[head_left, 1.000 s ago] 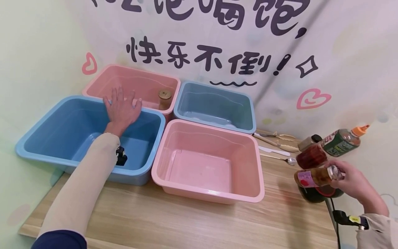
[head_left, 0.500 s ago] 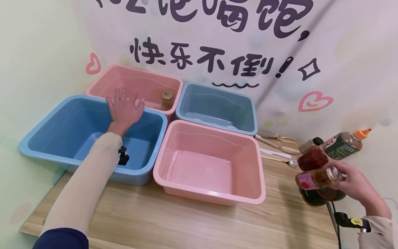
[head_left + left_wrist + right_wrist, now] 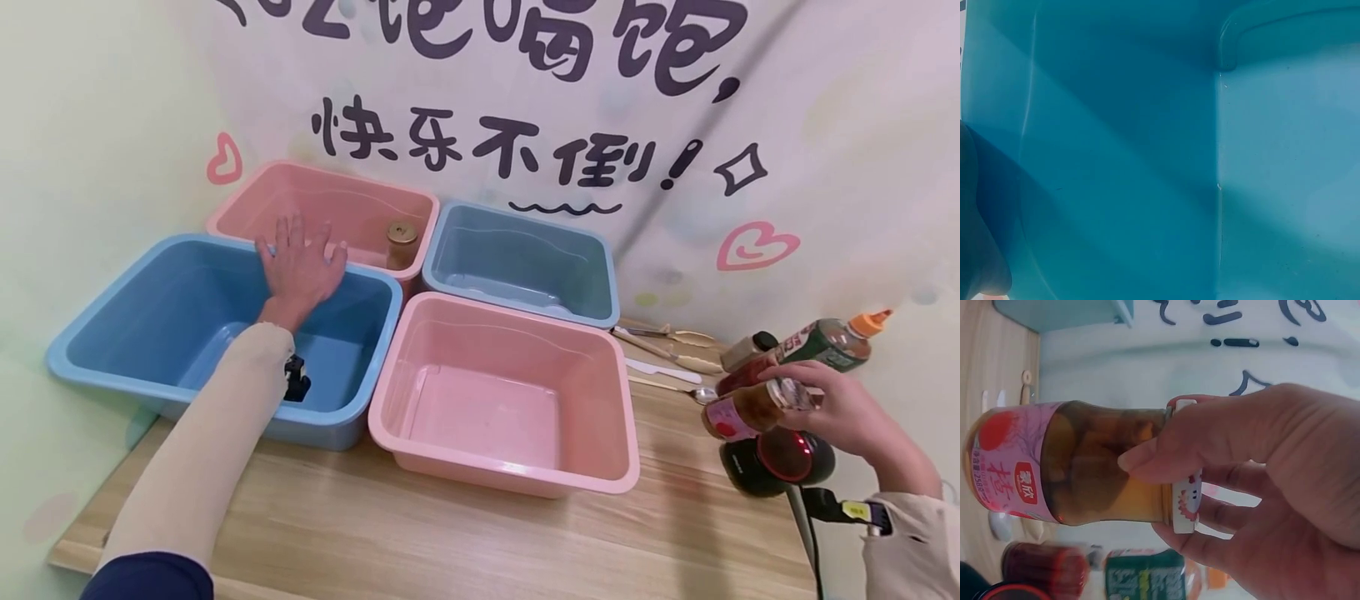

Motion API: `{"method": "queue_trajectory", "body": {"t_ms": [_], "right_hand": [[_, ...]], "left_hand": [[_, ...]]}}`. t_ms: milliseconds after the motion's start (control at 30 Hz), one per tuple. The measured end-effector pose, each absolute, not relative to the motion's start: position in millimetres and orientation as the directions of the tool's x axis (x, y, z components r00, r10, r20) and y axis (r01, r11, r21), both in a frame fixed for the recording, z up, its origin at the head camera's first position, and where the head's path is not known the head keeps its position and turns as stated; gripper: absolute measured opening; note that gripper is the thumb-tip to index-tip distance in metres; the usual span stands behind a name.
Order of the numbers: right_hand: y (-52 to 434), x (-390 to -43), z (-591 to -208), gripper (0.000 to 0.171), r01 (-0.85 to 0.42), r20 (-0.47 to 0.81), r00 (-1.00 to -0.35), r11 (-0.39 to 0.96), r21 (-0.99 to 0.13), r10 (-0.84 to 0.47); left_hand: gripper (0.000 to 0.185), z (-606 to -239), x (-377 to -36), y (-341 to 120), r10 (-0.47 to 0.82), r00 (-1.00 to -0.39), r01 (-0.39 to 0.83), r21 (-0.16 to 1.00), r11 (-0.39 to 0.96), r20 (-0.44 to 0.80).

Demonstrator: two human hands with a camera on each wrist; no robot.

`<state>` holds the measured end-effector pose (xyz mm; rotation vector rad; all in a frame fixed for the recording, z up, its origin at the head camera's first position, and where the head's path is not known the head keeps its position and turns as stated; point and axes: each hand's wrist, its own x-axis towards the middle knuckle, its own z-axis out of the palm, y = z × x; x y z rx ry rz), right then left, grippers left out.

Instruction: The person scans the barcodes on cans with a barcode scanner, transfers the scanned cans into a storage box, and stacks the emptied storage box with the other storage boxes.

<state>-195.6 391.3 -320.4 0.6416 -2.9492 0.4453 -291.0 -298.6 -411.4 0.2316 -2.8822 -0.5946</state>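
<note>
In the head view my left hand (image 3: 302, 267) lies with fingers spread over the shared edge of the blue basin (image 3: 123, 385) and the back pink basin (image 3: 322, 177). The left wrist view shows mostly the basin's blue inside, with part of the hand at the lower left. On the right, my right hand (image 3: 851, 412) grips a glass jar (image 3: 753, 408) by its lid end, thumb on the neck and fingers round the lid. The jar is tilted above the table. Its pink label and brownish, chunky contents show in the right wrist view.
A can (image 3: 402, 242) stands in the back pink basin. A front pink basin (image 3: 510, 479) and a back blue-green basin (image 3: 525, 310) adjoin. Tongs (image 3: 686, 360), a white knife (image 3: 663, 367) and a spoon (image 3: 701, 394) lie near an orange-capped bottle (image 3: 832, 337) and a black device (image 3: 750, 475).
The right hand has lifted the jar slightly and tilted it more, uncovering the black device's red-ringed top. The left hand has stayed in place.
</note>
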Motion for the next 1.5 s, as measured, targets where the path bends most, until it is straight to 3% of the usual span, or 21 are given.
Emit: {"method": "queue_trajectory", "body": {"t_ms": [200,533,700,1200,1500], "right_hand": [[381,-202,-311,0.057,-0.417,0.109,-0.909,0.885,-0.207,-0.403],[394,-190,-323,0.048,-0.153,-0.111,-0.975,0.943,-0.297,-0.193],[405,-184,-330,0.05,-0.099,-0.138,-0.98,0.948,-0.301,-0.146],[416,-184,-337,0.05,-0.099,-0.129,-0.981,0.942,-0.32,-0.147],[399,-195,-326,0.048,-0.247,0.016,-0.967,0.917,-0.313,-0.254]], "left_hand": [[0.069,-414,-292,-298,-0.194,-0.97,-0.122,0.402,0.908,0.144],[0.068,-413,-294,-298,-0.202,-0.967,-0.124,0.408,0.904,0.155],[0.068,-413,-293,-299,-0.198,-0.968,-0.122,0.406,0.906,0.152],[0.069,-413,-293,-299,-0.193,-0.968,-0.114,0.399,0.91,0.162],[0.068,-413,-293,-299,-0.189,-0.969,-0.109,0.408,0.907,0.161]]}}
